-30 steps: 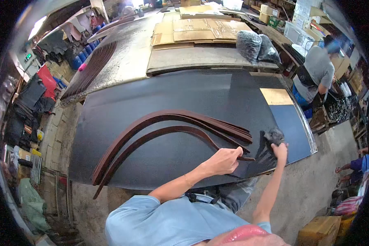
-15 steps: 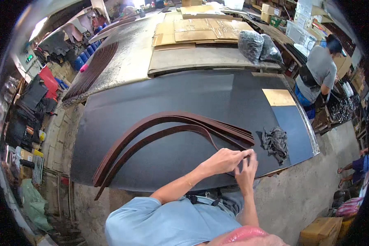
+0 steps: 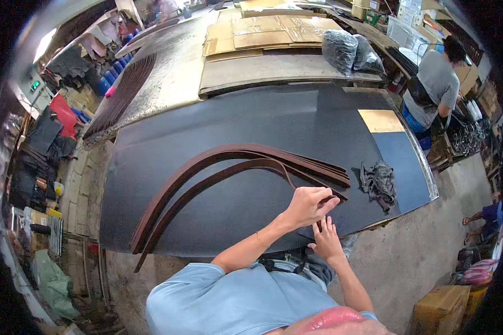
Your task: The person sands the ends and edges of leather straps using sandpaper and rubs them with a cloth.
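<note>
Lowered the open right hand just below the left hand, clamped on a long, flat brown strip.

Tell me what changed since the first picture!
The right hand let go of the cloth and moved left, close to the left hand. The left hand still holds the strap. The other straps stayed put.

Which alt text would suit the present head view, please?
A person's left hand holds one brown strip, the open right hand close by, over a dark-topped table. A bundle of similar strips curves behind; a crumpled dark cloth lies to the right.
</note>
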`<action>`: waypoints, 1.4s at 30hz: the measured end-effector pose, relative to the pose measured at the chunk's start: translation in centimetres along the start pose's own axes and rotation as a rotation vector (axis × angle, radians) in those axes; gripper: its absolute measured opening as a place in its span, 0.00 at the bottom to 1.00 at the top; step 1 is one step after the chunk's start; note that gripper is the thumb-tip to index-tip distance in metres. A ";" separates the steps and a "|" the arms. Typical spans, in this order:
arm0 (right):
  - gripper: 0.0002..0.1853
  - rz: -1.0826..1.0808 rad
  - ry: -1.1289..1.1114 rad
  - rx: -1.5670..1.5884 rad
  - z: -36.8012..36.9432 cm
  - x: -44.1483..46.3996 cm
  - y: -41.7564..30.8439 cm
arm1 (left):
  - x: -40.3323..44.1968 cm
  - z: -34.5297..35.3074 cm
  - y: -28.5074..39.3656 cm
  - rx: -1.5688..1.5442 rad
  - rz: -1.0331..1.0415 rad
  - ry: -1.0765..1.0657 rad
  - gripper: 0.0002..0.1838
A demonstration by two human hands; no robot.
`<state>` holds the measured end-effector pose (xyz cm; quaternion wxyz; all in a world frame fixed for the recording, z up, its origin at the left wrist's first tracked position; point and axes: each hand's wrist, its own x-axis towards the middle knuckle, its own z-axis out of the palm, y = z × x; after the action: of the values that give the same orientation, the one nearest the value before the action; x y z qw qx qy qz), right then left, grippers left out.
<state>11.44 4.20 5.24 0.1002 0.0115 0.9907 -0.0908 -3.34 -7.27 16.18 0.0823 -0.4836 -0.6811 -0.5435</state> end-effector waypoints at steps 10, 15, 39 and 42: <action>0.35 0.060 0.030 -0.117 -0.3 -0.5 -1.8 | -0.5 -0.8 -0.1 -0.065 -0.203 -0.059 0.16; 0.30 0.232 0.077 0.036 -2.8 -0.3 -0.7 | -0.6 -0.6 0.7 -0.046 -0.219 -0.092 0.13; 0.30 -0.001 0.887 0.405 -14.4 -0.3 0.3 | 0.6 -0.3 2.9 0.055 0.059 0.008 0.13; 0.16 0.075 1.181 0.685 -14.9 -0.2 -0.9 | 1.4 -1.3 3.4 0.036 0.069 0.079 0.12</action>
<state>8.67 6.02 19.78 -0.4634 0.1245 0.7937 -0.3740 -2.08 -7.69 19.82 0.1366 -0.4834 -0.6701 -0.5465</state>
